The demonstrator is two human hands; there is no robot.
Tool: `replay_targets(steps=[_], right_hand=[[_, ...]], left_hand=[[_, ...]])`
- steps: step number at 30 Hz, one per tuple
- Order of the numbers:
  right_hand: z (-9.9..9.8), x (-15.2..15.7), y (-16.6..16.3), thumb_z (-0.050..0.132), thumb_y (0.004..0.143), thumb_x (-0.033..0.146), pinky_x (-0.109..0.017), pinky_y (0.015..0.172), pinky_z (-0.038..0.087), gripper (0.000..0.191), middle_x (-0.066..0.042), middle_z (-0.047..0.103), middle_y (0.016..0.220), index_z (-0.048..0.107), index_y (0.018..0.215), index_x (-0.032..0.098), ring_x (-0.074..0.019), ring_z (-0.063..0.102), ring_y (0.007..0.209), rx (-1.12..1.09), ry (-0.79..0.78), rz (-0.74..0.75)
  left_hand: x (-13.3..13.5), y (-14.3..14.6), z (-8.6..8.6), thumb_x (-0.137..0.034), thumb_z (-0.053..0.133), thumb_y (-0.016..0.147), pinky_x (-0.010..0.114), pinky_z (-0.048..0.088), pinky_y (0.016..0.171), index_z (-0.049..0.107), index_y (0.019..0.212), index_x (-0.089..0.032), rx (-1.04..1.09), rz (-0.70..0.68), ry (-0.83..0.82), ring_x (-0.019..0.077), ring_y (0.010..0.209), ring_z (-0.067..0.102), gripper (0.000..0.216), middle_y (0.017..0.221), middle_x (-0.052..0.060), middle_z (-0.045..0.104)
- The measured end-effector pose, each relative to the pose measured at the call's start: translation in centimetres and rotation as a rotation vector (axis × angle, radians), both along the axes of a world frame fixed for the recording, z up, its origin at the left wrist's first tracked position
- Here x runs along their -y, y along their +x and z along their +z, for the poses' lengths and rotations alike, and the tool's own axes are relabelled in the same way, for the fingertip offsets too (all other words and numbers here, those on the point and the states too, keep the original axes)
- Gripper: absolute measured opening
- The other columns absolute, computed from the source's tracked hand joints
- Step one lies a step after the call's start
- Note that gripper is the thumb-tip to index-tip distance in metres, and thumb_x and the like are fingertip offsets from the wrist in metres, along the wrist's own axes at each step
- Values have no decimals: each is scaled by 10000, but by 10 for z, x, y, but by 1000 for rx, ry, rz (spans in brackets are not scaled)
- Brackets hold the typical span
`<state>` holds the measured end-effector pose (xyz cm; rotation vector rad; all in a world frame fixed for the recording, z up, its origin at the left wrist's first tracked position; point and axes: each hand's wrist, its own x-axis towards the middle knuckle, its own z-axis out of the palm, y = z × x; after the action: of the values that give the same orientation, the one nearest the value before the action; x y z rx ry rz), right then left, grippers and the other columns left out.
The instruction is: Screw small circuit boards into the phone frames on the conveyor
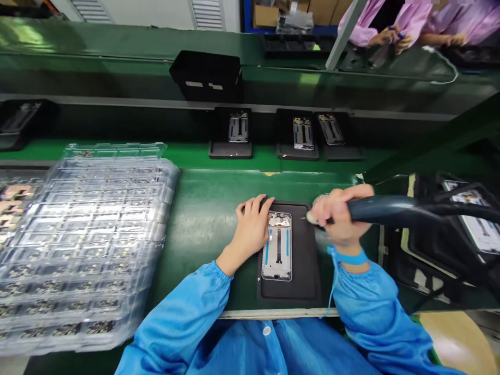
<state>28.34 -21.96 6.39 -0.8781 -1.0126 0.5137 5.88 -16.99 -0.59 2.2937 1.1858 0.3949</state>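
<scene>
My right hand (pixel 341 216) is closed around the front of a dark, thick-handled tool (pixel 385 210), its thin tip pointing left over the edge of a black tray (pixel 307 260), apart from the opened phone body (pixel 278 247) lying there. My left hand (pixel 252 226) rests palm down at the tray's upper left corner, fingers half bent and slightly apart, covering part of the phone body's left edge; whether they pinch anything underneath, I cannot tell. The phone body lies just right of that hand, long side pointing away from me, blue strips along both edges. My forearms, in blue sleeves, angle inward from either side, the left wrist low over the desk (pixel 203 219), the right wrist raised and banded by a blue strap (pixel 353 258). Just behind my right hand, a round dish (pixel 322 198) is mostly hidden by the knuckles. Off to that hand's right, black cables (pixel 464 209) cross in front of another phone (pixel 484 226). Well left of my left hand, clear plastic trays (pixel 105 234) sit stacked, small parts in their pockets. Beyond both hands, three smaller black trays (pixel 230 151) each carry a phone body, a black bin (pixel 207 78) farther back, while pink sleeves (pixel 363 26) of people at work show far beyond my right hand.
</scene>
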Motion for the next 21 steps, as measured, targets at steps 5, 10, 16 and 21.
replay_targets(steps=[5,10,16,21], right_hand=[[1,17,76,1069,1061,606,-271,479,536,572,143,595,684,576,1077,317,-120,513,434,19,-49,-274],[-20,23,93,1060,1040,641,-269,477,516,599,159,572,664,555,1096,325,-119,486,430,-7,-94,-273],[-27,21,94,1052,1050,636,-274,493,500,594,150,576,675,545,1098,331,-121,463,438,-8,-90,-271],[-24,20,93,1053,1045,653,-267,466,499,607,161,563,657,544,1079,325,-116,463,409,-19,-94,-267]], left_hand=[[-33,17,1,-117,457,1222,722,473,1459,728,1862,-177,22,54,15,457,1779,598,698,1882,264,691],[-34,9,-7,-231,465,1296,727,464,1530,715,1854,-236,160,36,40,419,1877,543,611,1967,225,627],[9,-22,-29,-415,595,1317,729,422,1625,642,1926,-282,218,-66,46,435,2030,376,626,2139,194,429],[28,-24,-33,-437,620,1320,779,348,1667,607,1964,-281,165,-109,27,438,2083,269,662,2160,188,399]])
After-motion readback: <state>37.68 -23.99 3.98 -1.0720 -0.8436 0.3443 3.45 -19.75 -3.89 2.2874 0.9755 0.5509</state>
